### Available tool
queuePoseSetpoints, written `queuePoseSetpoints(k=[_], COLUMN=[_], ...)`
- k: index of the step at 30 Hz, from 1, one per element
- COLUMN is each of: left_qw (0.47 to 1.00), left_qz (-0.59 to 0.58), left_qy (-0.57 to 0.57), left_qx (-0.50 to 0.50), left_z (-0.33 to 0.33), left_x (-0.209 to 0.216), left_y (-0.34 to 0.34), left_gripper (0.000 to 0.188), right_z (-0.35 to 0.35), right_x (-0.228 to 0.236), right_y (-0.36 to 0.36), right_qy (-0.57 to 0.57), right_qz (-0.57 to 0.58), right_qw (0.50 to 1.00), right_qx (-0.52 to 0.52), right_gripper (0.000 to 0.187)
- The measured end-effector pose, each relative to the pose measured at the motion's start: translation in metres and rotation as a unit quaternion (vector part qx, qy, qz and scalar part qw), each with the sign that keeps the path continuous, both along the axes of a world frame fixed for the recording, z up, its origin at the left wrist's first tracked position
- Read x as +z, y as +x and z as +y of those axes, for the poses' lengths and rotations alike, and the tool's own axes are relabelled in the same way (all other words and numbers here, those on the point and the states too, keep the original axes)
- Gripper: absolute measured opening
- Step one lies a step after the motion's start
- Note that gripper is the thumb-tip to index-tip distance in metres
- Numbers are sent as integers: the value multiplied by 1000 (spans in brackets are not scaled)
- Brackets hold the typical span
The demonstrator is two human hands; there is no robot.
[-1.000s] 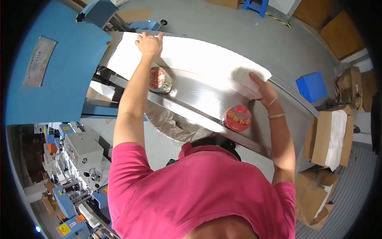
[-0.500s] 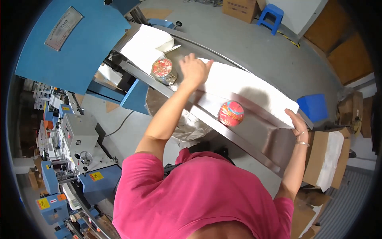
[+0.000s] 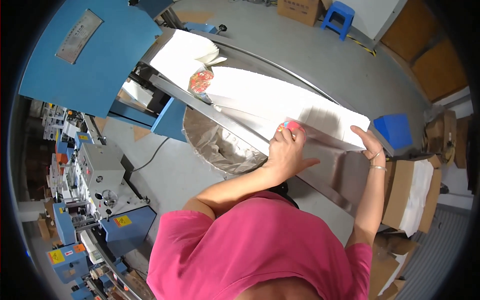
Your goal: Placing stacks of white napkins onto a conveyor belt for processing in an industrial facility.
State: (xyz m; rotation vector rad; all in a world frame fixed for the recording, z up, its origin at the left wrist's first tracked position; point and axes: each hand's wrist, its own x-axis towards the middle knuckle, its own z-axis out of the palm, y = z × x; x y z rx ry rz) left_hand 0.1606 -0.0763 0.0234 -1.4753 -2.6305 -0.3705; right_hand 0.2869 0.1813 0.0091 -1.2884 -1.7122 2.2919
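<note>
A long stack of white paper sheets (image 3: 280,95) lies slantwise in a metal trough (image 3: 330,170). My right hand (image 3: 369,142) is at its right end, thumb on the top edge; the other fingers are partly hidden. My left hand (image 3: 286,154) reaches over a round can-like weight (image 3: 294,126) with a red patterned top, fingers curled on it and thumb stretched aside. This weight is against the stack's near side. A second red-topped weight (image 3: 202,81) stands by the stack's left end, next to another batch of white sheets (image 3: 182,55).
A blue machine (image 3: 75,65) stands at the trough's left end. Below the trough is a bin with a plastic liner (image 3: 205,142). Open cardboard boxes (image 3: 397,200) and a blue box (image 3: 392,132) are on the right. A blue stool (image 3: 339,19) stands farther back.
The long stack has slid left, its left end now reaching the second weight. My left hand has left the stack's left end for the nearer weight, which has shifted away from me.
</note>
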Motion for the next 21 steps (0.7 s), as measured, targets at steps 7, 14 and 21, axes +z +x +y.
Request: queuePoseSetpoints(k=[7, 14, 21], left_qw=[995, 909, 627], left_qz=[-81, -379, -717], left_qy=[52, 172, 299], left_qx=[23, 0, -58], left_z=[-4, -30, 8], left_x=[-16, 34, 64], left_y=[-19, -64, -252], left_gripper=[69, 78, 55], right_z=[-16, -13, -15], right_x=[6, -7, -1], right_y=[-2, 6, 8], right_qy=[47, 49, 31], right_qz=[-22, -2, -29], right_qw=[998, 998, 996], right_qx=[-23, -42, -74], right_gripper=[61, 63, 60])
